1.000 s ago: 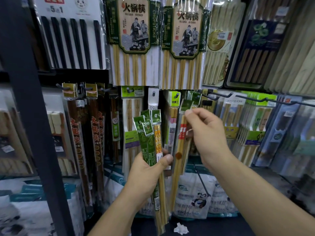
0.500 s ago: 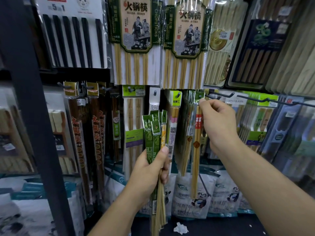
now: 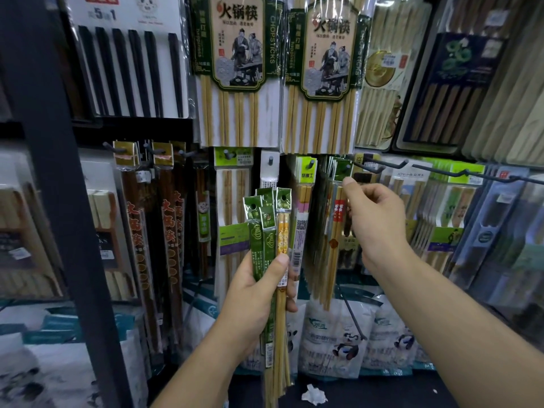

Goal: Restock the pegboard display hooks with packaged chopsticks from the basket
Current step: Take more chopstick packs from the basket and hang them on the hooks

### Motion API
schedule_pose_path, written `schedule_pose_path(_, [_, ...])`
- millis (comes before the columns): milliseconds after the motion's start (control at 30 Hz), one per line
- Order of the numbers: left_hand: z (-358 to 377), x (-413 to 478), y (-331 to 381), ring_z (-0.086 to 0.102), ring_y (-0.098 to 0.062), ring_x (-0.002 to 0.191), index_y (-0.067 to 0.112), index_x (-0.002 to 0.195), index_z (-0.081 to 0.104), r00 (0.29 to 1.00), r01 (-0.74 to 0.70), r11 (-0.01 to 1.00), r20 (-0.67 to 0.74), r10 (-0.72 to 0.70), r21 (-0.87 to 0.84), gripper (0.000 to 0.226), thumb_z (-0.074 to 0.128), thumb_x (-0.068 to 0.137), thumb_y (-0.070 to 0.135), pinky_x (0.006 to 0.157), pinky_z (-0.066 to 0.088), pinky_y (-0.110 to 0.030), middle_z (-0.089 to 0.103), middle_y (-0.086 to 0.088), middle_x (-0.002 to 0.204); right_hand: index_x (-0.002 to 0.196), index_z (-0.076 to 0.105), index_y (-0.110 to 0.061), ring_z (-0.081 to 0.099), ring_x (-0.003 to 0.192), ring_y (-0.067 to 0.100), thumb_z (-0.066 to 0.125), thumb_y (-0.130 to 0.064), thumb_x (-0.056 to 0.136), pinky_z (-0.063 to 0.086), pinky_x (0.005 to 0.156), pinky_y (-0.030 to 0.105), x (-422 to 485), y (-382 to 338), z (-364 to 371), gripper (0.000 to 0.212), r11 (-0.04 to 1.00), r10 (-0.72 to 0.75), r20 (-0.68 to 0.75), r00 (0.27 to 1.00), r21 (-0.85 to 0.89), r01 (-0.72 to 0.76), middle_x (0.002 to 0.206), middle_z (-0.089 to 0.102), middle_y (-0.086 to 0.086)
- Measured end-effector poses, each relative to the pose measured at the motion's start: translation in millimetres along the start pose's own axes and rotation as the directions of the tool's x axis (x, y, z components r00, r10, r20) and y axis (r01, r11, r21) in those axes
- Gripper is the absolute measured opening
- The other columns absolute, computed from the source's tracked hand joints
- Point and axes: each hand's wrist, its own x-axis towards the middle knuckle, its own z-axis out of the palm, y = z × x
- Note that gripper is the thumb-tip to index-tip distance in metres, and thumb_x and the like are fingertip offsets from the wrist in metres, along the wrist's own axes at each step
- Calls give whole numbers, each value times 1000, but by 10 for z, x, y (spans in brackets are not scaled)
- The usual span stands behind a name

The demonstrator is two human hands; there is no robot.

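Right, the stock first: a bundle of chopstick packs (image 3: pixel 269 228) was held upright in the left hand (image 3: pixel 253 301). Fingers and thumb were wrapped round its middle, the green header cards were fanned out on top, and the stick ends hung below the fist. A single pack (image 3: pixel 335 225) was pinched by the right hand (image 3: pixel 379 228) just under its green header, thumb in front and fingers curled behind. It was held at a hook (image 3: pixel 348 165) loaded with a row of like packs. Whether the punched hole was past the hook tip could not be told. No basket was in view.

Handling, as judged:
- The packs were taken to be light and thin, and stiff along the sticks.
- The film sleeve was reckoned slick and the header card bendy.
- A grip close under the hole was preferred, so the hole could be steered. Lower down, the top would likely flop.
- Packs in the bundle could slide against each other, so a firm wrap at mid-length was reckoned sound.

Outward: long hooks (image 3: pixel 379 166) stuck out just right of the thumb and were noted as a snag risk. Large hotpot chopstick packs (image 3: pixel 235 69) hung above. Panda-printed bags (image 3: pixel 338 334) were stacked below, and a crumpled paper scrap (image 3: pixel 313 394) lay beneath those.
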Motion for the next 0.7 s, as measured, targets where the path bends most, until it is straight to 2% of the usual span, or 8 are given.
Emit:
schedule_pose_path(100, [-7, 1, -10, 64, -19, 61, 39, 93, 71, 1000, -10, 1000, -12, 10, 14, 9, 74, 87, 44, 58, 57, -33, 65, -3, 69, 73, 59, -9, 53, 57, 3, 67, -37, 96, 45, 71, 25, -128, 0, -4, 37, 999, -24, 40, 999, -37, 25, 58, 53, -8])
schedule_pose_path(133, [-7, 2, -12, 65, -19, 62, 38, 96, 71, 1000, -9, 1000, -11, 10, 20, 10, 75, 88, 43, 59, 57, -33, 65, -3, 70, 75, 62, -7, 54, 58, 4, 67, -37, 96, 47, 72, 25, -196, -13, -1, 36, 998, -28, 108, 994, -58, 35, 61, 55, -5])
schedule_pose_path(233, [18, 1, -19, 66, -20, 65, 36, 100, 70, 1000, -12, 999, 8, 12, 41, 10, 75, 91, 36, 60, 58, -35, 68, -1, 76, 86, 73, -23, 62, 67, 1, 68, -35, 94, 51, 65, 20, -411, -53, 46, 15, 995, -31, 372, 928, -80, 66, 78, 71, -4])
schedule_pose_path(300, [44, -7, -15, 67, -20, 65, 36, 99, 70, 1000, -13, 999, 16, 13, 35, 11, 75, 89, 35, 60, 59, -35, 69, 2, 79, 91, 73, -22, 63, 72, 8, 69, -30, 94, 51, 63, 19, -489, -45, 88, 10, 993, -53, 434, 899, -76, 95, 83, 70, 6])
schedule_pose_path(367, [49, -14, -12, 68, -21, 65, 35, 98, 70, 1000, -14, 1000, 25, 14, 26, 11, 75, 88, 35, 61, 59, -35, 70, 3, 80, 91, 72, -20, 62, 72, 12, 69, -26, 96, 50, 63, 22, -514, -40, 112, 9, 994, -54, 411, 910, -63, 88, 79, 69, 9])
schedule_pose_path(500, [28, -29, 2, 71, -22, 69, 38, 100, 70, 999, -24, 998, 43, 21, 64, 18, 77, 83, 40, 63, 60, -37, 73, 4, 84, 87, 70, -15, 58, 66, 9, 66, -24, 98, 48, 61, 22, -504, -23, 116, 15, 998, -28, 392, 920, -46, 50, 70, 64, 2])
schedule_pose_path(600, [16, -32, 2, 77, -26, 83, 40, 103, 70, 999, -28, 996, 35, 25, 82, 20, 76, 84, 43, 66, 63, -37, 78, -1, 97, 81, 69, -17, 58, 66, 10, 64, -23, 99, 48, 60, 22, -472, -43, 96, 19, 998, -46, 358, 933, -21, 57, 70, 63, -1])
schedule_pose_path(700, [-19, -29, -6, 76, -13, 91, 32, 107, 69, 999, -43, 987, -23, 48, 156, 31, 71, 83, 51, 69, 60, -22, 79, 5, 99, 78, 68, -21, 59, 61, 2, 62, -20, 100, 47, 54, 15, -371, -140, 42, 23, 996, -66, 282, 957, 74, 47, 67, 64, -9])
